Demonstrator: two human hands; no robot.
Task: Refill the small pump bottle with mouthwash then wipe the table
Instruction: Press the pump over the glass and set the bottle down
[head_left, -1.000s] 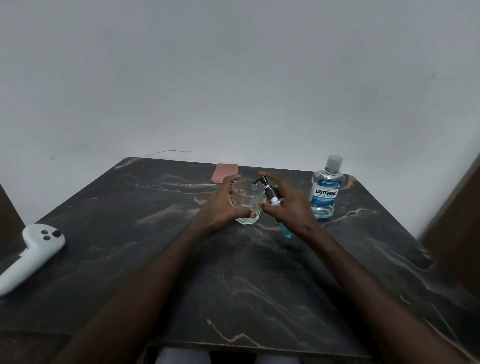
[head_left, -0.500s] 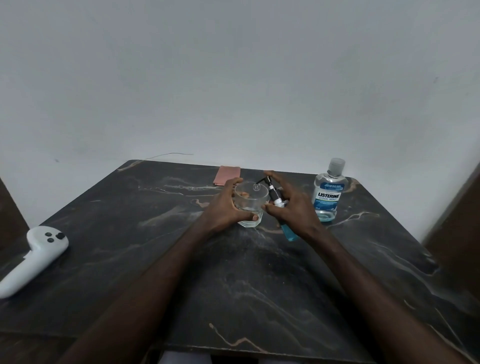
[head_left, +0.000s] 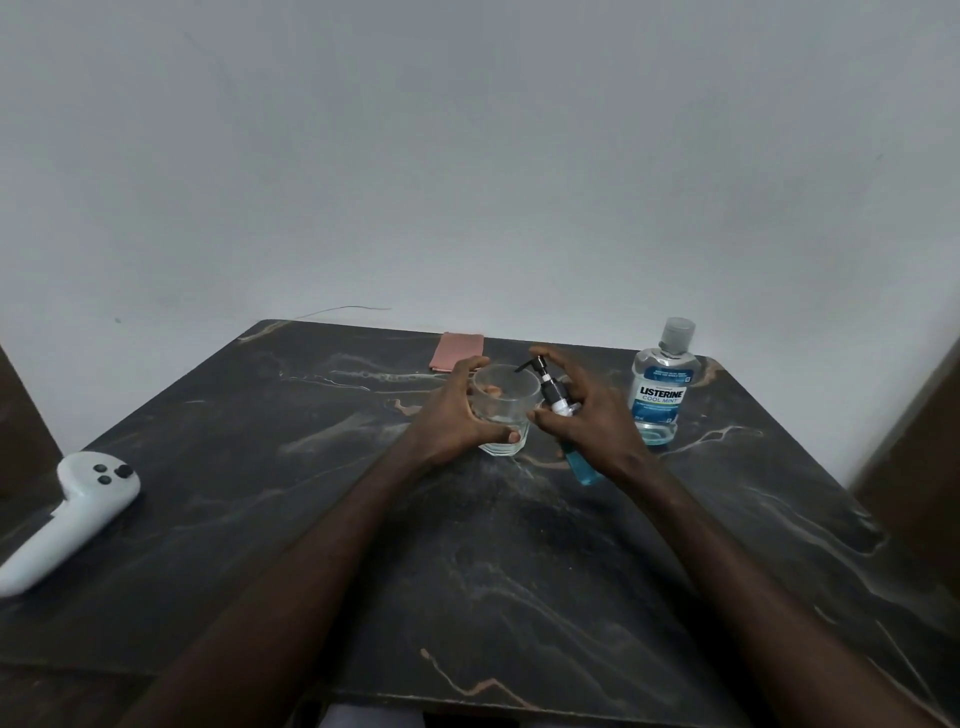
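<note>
Left hand (head_left: 447, 415) is curled round a clear glass (head_left: 506, 410), thumb on the near wall, so the glass is gripped and steadied on the table (head_left: 467, 571), towards the middle of the far edge. Right hand (head_left: 587, 421) is closed round the small pump bottle (head_left: 558, 406), which is held tilted just beside the glass, with the nozzle leaning over the rim. A finger is arched above the pump head; contact cannot be told. Risks judged: with the bottle tilted and the nozzle only just over the rim, a press could send liquid outside the glass onto the table. A slip of the grip could knock the glass. The large mouthwash bottle (head_left: 660, 395) by the far right corner stands near the right hand and could be tipped by a careless sweep. The pump bottle is slim and clear, with a black pump and white collar, and blue liquid is seen in its lower end. A pink cloth (head_left: 457, 352) lies at the far edge, a white controller (head_left: 72, 512) at the left edge.
</note>
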